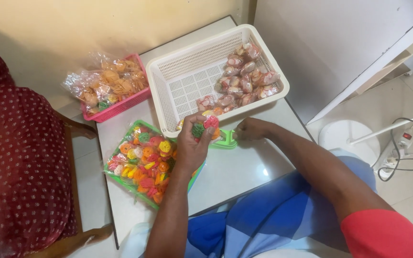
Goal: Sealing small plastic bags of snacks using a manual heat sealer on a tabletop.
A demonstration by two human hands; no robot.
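Pale tabletop against a yellow wall, and a small bag of coloured snack wheels is being packed.

Left hand [193,143] is closed around a small clear bag of coloured snacks [203,127], pinched up just over the near rim of the white basket [173,102]. Right hand [250,130] has its fingers curled at the right end of a green sealing tool [223,139] lying on the table [244,167]; whether it truly grips it, I cannot tell. Finished packets [244,81] sit piled at the basket's far right. At near left, a green tray of loose wheels [142,162]; beyond it, a pink basket of orange snacks [113,86]. Looks like the closing step: next, the bag's neck needs gathering tight and lining up squarely with the tool.
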